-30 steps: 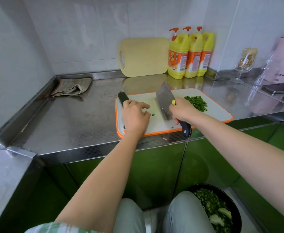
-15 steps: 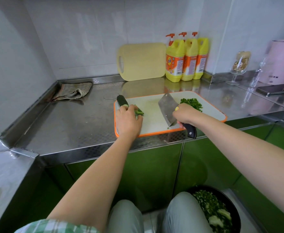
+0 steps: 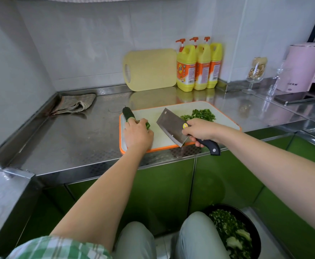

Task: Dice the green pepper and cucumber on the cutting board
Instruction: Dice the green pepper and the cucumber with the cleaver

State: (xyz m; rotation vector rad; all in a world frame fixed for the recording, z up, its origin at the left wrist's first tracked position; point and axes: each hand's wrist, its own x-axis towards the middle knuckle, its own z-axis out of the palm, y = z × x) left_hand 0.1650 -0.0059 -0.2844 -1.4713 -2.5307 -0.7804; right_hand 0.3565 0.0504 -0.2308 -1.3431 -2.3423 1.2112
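An orange-rimmed white cutting board (image 3: 164, 116) lies on the steel counter. A dark green cucumber (image 3: 128, 113) rests along the board's left edge. My left hand (image 3: 138, 134) lies over the cucumber's near end, its fingers on a green pepper piece (image 3: 147, 125); whether they curl round it is hidden. My right hand (image 3: 199, 130) grips the black handle of a cleaver (image 3: 171, 126), whose broad blade is tilted above the board's middle. A heap of diced green pepper (image 3: 201, 114) sits on the board's far right.
A yellow board (image 3: 151, 70) leans on the wall beside three yellow detergent bottles (image 3: 198, 66). A folded cloth (image 3: 74, 104) lies at the back left. A pink kettle (image 3: 306, 67), glasses and a phone (image 3: 295, 99) stand at right. A black bowl of chopped greens (image 3: 233, 234) sits below.
My left hand has slid left onto the cucumber and the pepper piece. My right hand has lifted the cleaver from upright on the board to a tilted position.
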